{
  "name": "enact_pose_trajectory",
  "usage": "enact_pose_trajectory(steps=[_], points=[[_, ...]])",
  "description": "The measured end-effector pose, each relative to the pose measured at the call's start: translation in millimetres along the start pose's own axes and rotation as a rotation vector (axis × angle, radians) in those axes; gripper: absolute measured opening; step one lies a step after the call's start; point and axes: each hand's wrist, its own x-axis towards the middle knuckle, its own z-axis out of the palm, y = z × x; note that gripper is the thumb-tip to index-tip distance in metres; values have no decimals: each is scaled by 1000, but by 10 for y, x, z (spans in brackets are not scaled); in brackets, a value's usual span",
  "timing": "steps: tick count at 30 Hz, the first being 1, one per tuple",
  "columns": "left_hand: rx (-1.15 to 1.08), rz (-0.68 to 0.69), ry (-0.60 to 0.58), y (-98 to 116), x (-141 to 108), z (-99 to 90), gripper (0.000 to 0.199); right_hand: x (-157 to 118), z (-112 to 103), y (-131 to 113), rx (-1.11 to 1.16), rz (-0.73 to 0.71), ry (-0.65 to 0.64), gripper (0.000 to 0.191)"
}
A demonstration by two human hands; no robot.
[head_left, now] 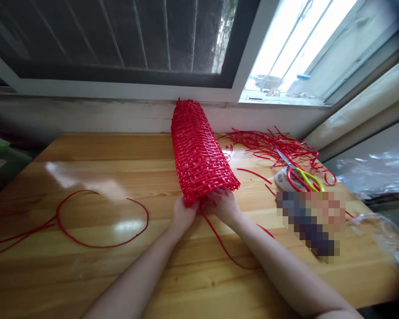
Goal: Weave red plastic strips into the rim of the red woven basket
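A long red woven piece [199,148] stands on the wooden table, its far end up against the wall below the window and its near edge toward me. My left hand [184,213] is at the left corner of that near edge, with its fingers hidden under the weave. Beside it on the right, my right hand [225,205] reaches under the same edge, fingers bent and partly covered by the weave. A loose red strand [219,241] runs from between my hands across the table toward my right forearm.
On the right lie a heap of red strands [279,144], scissors with red and yellow handles [304,177] over a white object, and a pixelated item. Clear plastic [379,173] is at the far right. A looped red strand [103,246] lies on the left of the table [119,283].
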Motion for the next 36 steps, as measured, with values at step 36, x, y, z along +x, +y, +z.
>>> enact_pose_trajectory(steps=[36], points=[[-266,-65,25,1,6,36,30,54,144,53,-154,-54,262,28]])
